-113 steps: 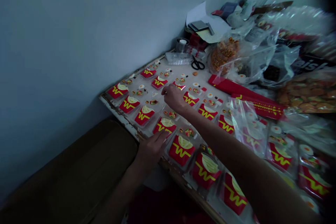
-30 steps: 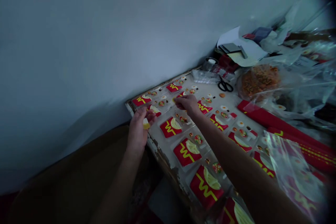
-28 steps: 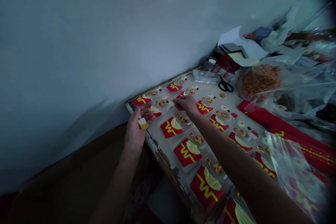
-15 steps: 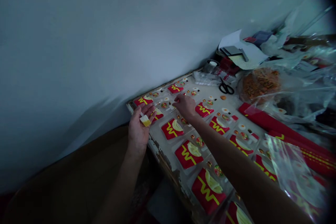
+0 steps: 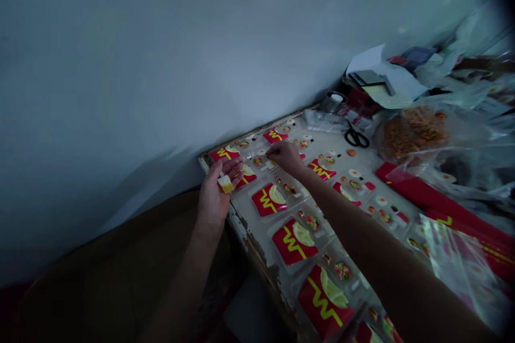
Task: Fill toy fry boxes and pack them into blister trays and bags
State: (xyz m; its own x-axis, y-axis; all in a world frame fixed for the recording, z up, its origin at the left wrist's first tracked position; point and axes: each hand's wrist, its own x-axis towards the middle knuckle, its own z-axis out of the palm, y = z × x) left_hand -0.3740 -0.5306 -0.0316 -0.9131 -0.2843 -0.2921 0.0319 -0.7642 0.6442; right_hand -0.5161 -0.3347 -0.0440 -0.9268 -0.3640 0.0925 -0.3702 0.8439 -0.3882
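Note:
My left hand (image 5: 215,193) is palm up at the table's near-left edge, fingers loosely curled, holding a few small white-and-yellow pieces (image 5: 226,184) against the palm and fingers. My right hand (image 5: 285,155) reaches over the table with thumb and fingers pinched close to a clear plastic tray. Whatever is in the pinch, if anything, is too small to make out. Beneath and around the hands lie rows of clear trays with red pouches bearing a yellow zigzag (image 5: 269,200), pale crescent pieces and tiny toy-like foods such as a round pizza-like disc (image 5: 313,222).
Black-handled scissors (image 5: 357,135) and a roll of tape (image 5: 333,102) lie toward the back. A clear bag of small brown pieces (image 5: 414,131) stands at the right, beside red strips (image 5: 426,193) and a plastic bag (image 5: 458,262). A bare wall (image 5: 161,64) rises behind.
The view has shifted slightly, so the table contents sit a little farther right and lower. My right hand keeps its pinch near the same trays; the left still holds its pieces.

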